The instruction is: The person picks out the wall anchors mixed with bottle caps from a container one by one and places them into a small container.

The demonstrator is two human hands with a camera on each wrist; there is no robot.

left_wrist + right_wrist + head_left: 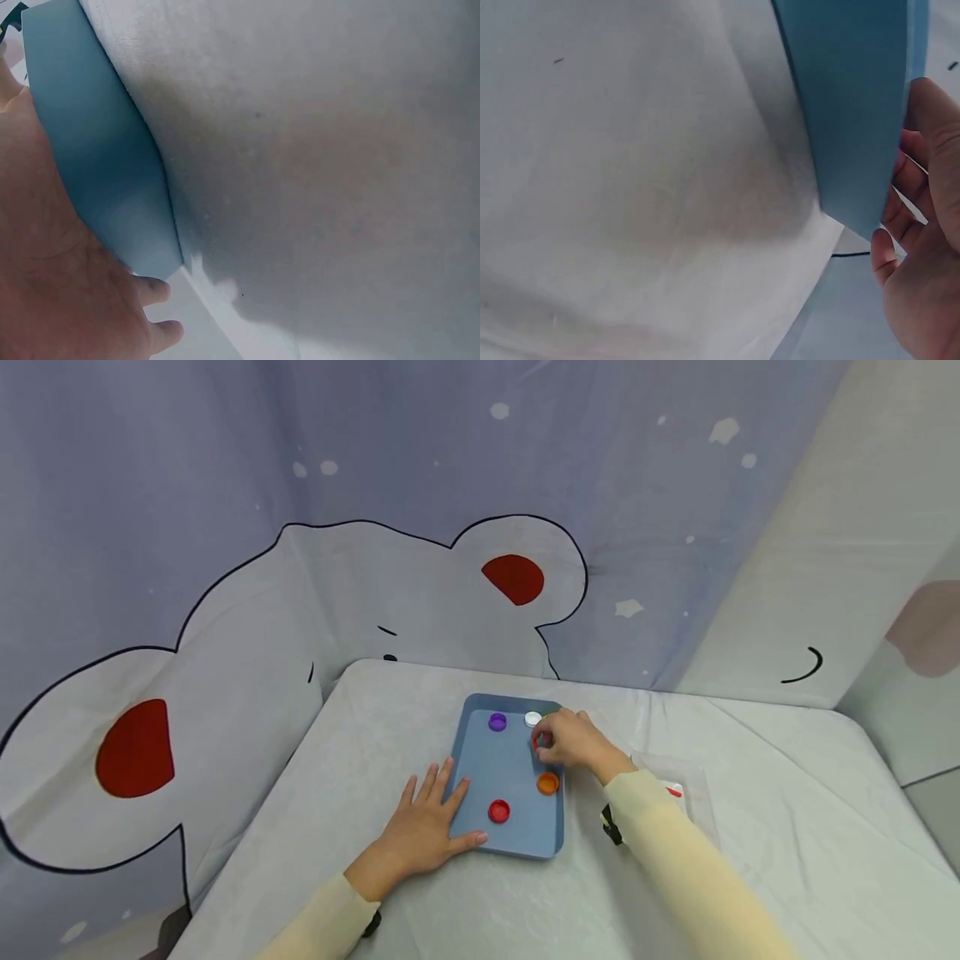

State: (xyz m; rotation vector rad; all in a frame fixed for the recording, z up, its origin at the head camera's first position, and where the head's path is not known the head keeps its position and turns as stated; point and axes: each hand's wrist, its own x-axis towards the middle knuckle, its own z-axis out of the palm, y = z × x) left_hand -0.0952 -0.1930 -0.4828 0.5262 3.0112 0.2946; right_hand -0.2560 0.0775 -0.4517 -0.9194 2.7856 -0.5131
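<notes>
A blue rectangular tray (483, 768) lies on the table, with small round plastic caps in it. My left hand (420, 827) is spread, fingers straight, along the tray's left edge and near corner. Over the right side of the tray, my right hand (573, 739) pinches a red cap (536, 742), mostly hidden by the fingers. Just below it sits an orange cap (548, 783); a second red cap (498, 811) is nearer the front. At the far end are a purple cap (497, 722) and a white cap (532, 718), beside something yellow-green largely covered by the right hand.
A clear plastic bag (701, 793) with a red-and-white piece in it lies right of the tray, partly under the right sleeve. White cloth (405, 718) covers the table. A printed curtain (420, 585) hangs behind it.
</notes>
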